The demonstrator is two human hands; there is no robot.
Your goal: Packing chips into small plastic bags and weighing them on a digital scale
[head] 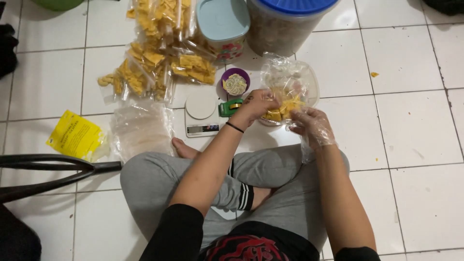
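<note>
Seated cross-legged on a white tiled floor (411, 130), with a small white kitchen scale (201, 115) just ahead of the bare foot. Taking that scale as the landmark:

Just right of the scale, the left hand (260, 104), bare and with a dark band at the wrist, closed on the upper edge of a clear plastic bag (286, 99) partly filled with yellow chips. Further right of the scale, the right hand (313, 126), wrapped in a thin clear plastic glove, fingers curled and gripping the same bag from its lower right side. Probably gloved to keep the food clean, and held from two sides so the bag's mouth keeps from collapsing. Bag lifted over a clear round bowl (309, 82), likely so stray chips drop back in.

Touching the scale's right edge, a green tape dispenser (230, 107). Just beyond the scale, a small purple bowl (235, 82) with something pale inside. Beyond and left of the scale, filled chip bags (154, 63) lying in a heap. Directly left of it, a stack of empty clear bags (141, 128), and further left a yellow packet (77, 136). Far beyond the scale, a pale blue lidded tub (223, 21) and a big blue-lidded jar (285, 24), standing close together.
</note>
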